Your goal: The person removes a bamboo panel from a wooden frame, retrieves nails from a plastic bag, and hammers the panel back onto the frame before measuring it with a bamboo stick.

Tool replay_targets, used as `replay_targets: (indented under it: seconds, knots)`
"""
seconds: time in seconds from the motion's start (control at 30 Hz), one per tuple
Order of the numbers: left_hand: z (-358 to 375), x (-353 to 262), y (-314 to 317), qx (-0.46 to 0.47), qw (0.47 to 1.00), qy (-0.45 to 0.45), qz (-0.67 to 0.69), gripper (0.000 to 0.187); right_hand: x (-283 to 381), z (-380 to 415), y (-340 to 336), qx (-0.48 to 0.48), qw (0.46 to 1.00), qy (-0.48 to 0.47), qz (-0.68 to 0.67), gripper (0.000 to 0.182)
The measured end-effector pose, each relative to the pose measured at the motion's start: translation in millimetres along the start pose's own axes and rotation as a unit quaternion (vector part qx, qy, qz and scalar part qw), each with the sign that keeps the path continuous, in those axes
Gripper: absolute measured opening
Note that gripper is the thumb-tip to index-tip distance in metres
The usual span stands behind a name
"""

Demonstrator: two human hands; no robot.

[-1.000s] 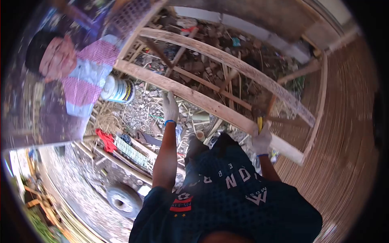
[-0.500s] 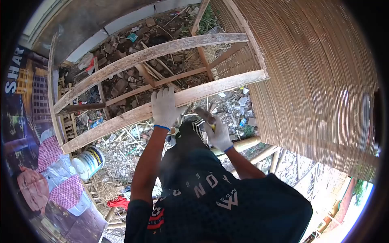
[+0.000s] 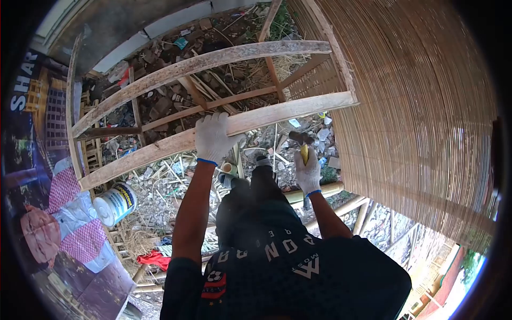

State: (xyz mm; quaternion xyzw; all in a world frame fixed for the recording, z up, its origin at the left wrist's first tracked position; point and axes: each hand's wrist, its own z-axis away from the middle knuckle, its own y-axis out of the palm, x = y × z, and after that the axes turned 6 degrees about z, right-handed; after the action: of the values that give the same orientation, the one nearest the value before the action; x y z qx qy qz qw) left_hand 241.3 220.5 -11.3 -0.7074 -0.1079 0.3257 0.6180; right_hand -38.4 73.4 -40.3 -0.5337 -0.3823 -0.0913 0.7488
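My left hand (image 3: 213, 140), in a white knit glove with a blue cuff, grips the near wooden beam (image 3: 288, 111) of a timber frame, fingers over its top edge. To the right and a little below that beam, my gloved right hand (image 3: 308, 173) is closed around a hammer (image 3: 304, 153). The hammer has a yellow handle, and its dark head points away from me, apart from the wood. A second, rougher beam (image 3: 197, 64) runs roughly parallel farther off.
A woven bamboo screen (image 3: 410, 106) stands along the right. Rubble and bamboo scraps litter the ground. At left are a white bucket (image 3: 114, 204), a printed banner (image 3: 32, 133) and a red cloth (image 3: 154, 260). Bamboo poles (image 3: 341, 213) lie low on the right.
My right hand has moved right, away from my body, taking the hammer with it. The left hand stays on the beam, its thumb now more spread. My view has shifted slightly.
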Motion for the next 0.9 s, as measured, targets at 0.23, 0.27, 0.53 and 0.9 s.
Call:
replay_targets:
  seconds: [0.23,0.27,0.53,0.9]
  knots:
    - [-2,-7,0,0.029,0.999,-0.031,0.018,0.066,35,-103,2,-0.022,0.938,-0.338,0.069,0.074]
    - [-4,-6,-5,0.044,0.998,-0.040,0.007,0.065,69,-104,-14,0.101,0.965,-0.230,0.071,0.083]
    - [0,-2,5,-0.008,1.000,-0.025,0.013,0.064,61,-140,17,0.153,0.925,-0.334,0.097,0.081]
    - [3,6,8,-0.022,0.999,-0.018,0.037,0.066,77,-126,14,0.166,0.936,-0.272,0.149,0.068]
